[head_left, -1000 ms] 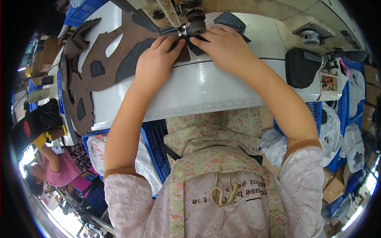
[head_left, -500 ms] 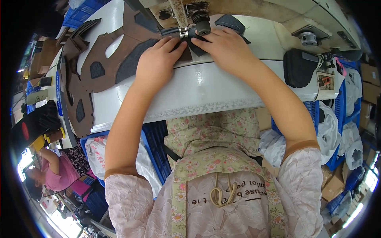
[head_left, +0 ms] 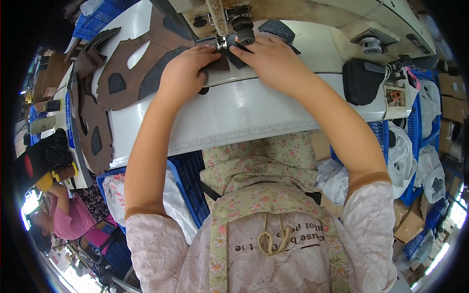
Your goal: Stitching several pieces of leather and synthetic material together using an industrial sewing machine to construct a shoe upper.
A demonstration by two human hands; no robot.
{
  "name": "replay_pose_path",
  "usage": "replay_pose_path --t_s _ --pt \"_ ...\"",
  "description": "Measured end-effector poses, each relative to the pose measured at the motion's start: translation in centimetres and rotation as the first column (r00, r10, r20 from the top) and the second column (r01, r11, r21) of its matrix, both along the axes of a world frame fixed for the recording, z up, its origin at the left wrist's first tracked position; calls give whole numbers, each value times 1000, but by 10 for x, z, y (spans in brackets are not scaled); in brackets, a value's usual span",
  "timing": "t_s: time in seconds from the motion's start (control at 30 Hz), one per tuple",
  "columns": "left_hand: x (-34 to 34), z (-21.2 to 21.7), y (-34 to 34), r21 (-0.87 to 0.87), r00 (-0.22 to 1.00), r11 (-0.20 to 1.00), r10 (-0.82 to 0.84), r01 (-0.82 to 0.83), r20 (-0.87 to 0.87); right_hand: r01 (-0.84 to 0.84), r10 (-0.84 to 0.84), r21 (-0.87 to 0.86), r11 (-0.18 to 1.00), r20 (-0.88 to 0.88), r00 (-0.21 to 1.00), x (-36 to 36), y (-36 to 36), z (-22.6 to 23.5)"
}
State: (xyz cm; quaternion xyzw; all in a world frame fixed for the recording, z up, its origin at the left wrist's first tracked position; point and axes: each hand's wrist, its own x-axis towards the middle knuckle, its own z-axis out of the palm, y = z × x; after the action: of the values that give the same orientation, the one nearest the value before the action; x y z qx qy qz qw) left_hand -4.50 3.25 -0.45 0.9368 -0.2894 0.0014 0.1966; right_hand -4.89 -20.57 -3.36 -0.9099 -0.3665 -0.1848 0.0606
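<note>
My left hand (head_left: 183,71) and my right hand (head_left: 271,61) lie flat on a dark grey and brown shoe-upper piece (head_left: 220,61) on the white sewing table (head_left: 234,115). Both press it down right beside the presser foot (head_left: 222,43) of the sewing machine (head_left: 293,12). The fingertips of both hands nearly meet at the needle. A chain of joined brown pieces with dark patches (head_left: 132,68) trails off to the left from under my left hand. My hands hide most of the piece being sewn.
More brown cut pieces (head_left: 93,132) hang over the table's left edge. Blue crates (head_left: 190,180) with white bags (head_left: 405,156) stand under and beside the table. A black pad (head_left: 361,80) lies at the right. Another person in pink (head_left: 68,215) sits at lower left.
My two hands have kept pressing the piece at the presser foot. The brown chain of pieces has shifted slightly; the view has tilted a little.
</note>
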Motion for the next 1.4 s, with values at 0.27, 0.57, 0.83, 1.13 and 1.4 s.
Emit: replay_pose_path --t_s 0.27,0.57,0.83,1.13,1.4 --pt "-8 5 -5 141 993 988 -80 67 89 -116 122 88 989 -67 990 -2 -11 3" --pt "8 14 4 -212 951 968 63 -132 -304 -160 158 114 980 27 987 -3 -9 0" --pt "6 2 -2 -41 1000 999 6 -5 20 -160 150 86 983 114 982 0 -4 -4" --pt "18 11 4 -200 952 967 99 -161 -291 -201 199 98 975 34 979 4 -10 -3" --pt "36 24 3 -114 907 979 111 -171 -405 -216 208 143 966 68 976 7 -7 -6"
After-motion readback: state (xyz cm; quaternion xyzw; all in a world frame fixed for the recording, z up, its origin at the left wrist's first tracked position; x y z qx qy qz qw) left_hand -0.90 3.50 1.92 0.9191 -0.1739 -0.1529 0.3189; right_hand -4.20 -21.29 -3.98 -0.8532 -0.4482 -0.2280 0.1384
